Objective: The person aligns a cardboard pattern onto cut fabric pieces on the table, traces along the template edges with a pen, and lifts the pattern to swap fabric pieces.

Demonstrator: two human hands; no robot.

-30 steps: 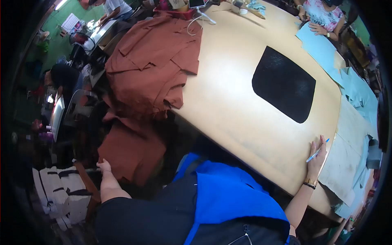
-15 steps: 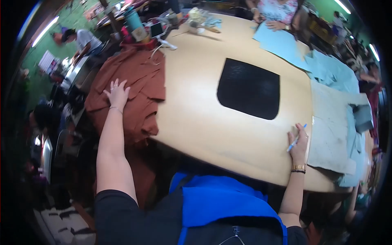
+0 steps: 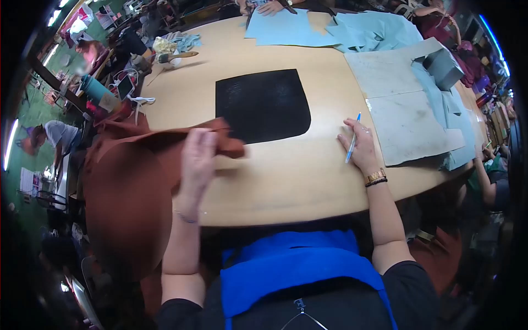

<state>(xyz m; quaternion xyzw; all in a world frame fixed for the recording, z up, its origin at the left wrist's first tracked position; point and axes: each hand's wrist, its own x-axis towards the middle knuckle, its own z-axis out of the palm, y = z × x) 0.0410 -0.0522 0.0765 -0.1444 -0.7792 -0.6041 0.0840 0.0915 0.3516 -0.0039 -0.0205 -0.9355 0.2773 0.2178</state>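
Gripped in my left hand (image 3: 199, 165), which is slightly blurred, is a reddish-brown leather sheet (image 3: 129, 192); it hangs over the table's left front edge, and its far corner is lifted over the tabletop. My right hand (image 3: 360, 144) rests near the right side of the table, with a blue and white pen (image 3: 353, 137) held between its fingers. Between and beyond my hands, a black panel (image 3: 264, 107) with rounded near corners lies flat on the pale table (image 3: 308, 181). The brown sheet's tip comes close to the panel's lower left corner.
Light blue sheets (image 3: 379, 30) and grey pattern pieces (image 3: 401, 121) cover the right side, with a grey block (image 3: 444, 69) on top. A brush (image 3: 179, 56) lies at the back left, near a teal bottle (image 3: 99, 92). Another person's hands (image 3: 270, 7) touch blue material across the table.
The view has turned right. My left hand has gone from lying spread on the brown pile to pulling a brown sheet right, over the table. My right hand keeps the pen.
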